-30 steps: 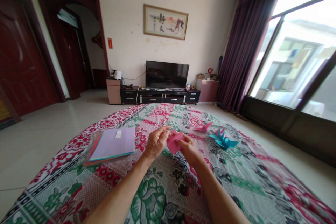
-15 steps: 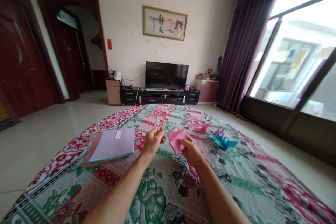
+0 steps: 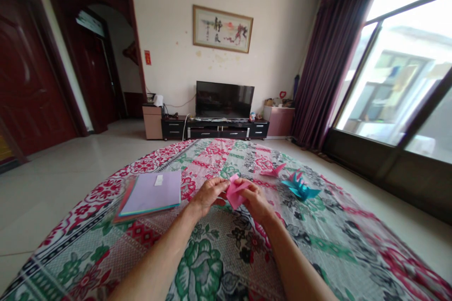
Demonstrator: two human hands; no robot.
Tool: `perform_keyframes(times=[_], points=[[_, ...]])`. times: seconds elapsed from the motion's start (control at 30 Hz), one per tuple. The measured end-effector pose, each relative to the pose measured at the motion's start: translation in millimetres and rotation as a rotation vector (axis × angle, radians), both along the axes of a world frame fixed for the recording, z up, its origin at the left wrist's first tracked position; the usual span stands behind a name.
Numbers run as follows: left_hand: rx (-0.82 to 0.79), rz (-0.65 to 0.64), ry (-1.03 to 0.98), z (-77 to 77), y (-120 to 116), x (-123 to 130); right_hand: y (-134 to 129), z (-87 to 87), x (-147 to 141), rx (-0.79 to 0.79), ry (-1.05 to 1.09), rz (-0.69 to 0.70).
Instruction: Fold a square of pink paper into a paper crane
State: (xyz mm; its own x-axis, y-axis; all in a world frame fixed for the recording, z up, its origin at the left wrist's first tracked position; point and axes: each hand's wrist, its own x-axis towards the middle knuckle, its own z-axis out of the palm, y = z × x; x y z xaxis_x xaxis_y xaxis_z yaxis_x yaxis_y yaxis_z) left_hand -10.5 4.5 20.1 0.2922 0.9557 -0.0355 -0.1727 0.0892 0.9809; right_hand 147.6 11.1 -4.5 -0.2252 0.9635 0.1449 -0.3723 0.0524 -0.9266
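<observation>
A small folded piece of pink paper is held above the tablecloth between my two hands. My right hand pinches its right side, thumb toward me, and a flap of the paper stands out there. The fingers of my left hand are closed on the paper's left edge. To the right lie folded paper cranes: a pink one and a blue cluster, with more pink paper partly hidden behind the blue.
A stack of coloured paper sheets, lilac on top with a small white piece on it, lies at the left. A flowered cloth covers the round table. Beyond it stand a television and a low cabinet.
My left hand has moved right and taken hold of the pink paper's left edge. The paper has turned in my right hand, and a flap now stands out from it.
</observation>
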Motion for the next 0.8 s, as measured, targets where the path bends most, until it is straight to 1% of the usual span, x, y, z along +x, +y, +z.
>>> perform_keyframes(times=[0.13, 0.3, 0.43, 0.53, 0.67, 0.73, 0.8], points=[[-0.083, -0.077, 0.014, -0.5, -1, 0, 2, 0.0, 1, 0.037, -0.029, -0.02], [-0.271, -0.249, 0.001, 1.2, -4, -2, 5, -0.2, 6, 0.106, -0.067, -0.087], [-0.356, -0.367, -0.092, 2.1, -7, 0, 3, 1.0, 7, 0.137, -0.095, -0.065], [-0.41, -0.439, -0.19, 2.0, -8, 3, 1, 2.3, 7, 0.109, -0.096, -0.033], [-0.46, -0.466, -0.311, 1.5, -9, 7, -1, 2.8, 5, 0.051, -0.068, -0.012], [-0.455, -0.442, -0.376, 0.3, -8, 8, -1, 3.2, 3, 0.065, -0.052, -0.027], [-0.444, -0.401, -0.413, -1.8, -7, 9, -1, 3.8, -1, 0.095, -0.047, -0.076]])
